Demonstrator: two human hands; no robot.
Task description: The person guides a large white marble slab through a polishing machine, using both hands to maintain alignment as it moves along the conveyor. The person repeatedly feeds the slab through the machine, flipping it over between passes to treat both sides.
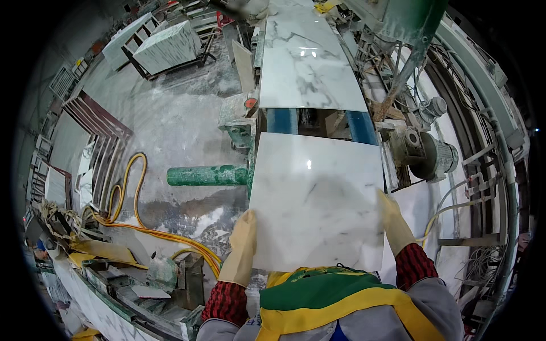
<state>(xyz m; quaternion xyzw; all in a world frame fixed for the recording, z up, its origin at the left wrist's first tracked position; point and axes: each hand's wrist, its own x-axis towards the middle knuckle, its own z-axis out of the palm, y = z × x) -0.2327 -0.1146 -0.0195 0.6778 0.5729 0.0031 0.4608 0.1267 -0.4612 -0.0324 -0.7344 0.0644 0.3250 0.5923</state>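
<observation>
A white marble slab (318, 204) with faint grey veins lies in front of me, its near edge close to my apron. My left hand (244, 232), in a cream rubber glove, holds the slab's left edge near the close corner. At the right edge, somewhat farther forward, my right hand (393, 219) grips it in a matching glove. The fingertips of both hands are partly hidden at the edges. Beyond a gap, a second veined slab (310, 79) rests on the line. Blue belts (282, 121) show in that gap.
A green cylinder (207, 175) juts left from the machine frame. To the right stands a motor (435, 158) with cables. Yellow hoses (170, 234) cross the floor at left, near metal racks (105, 150). Stacked slabs (168, 48) stand far left.
</observation>
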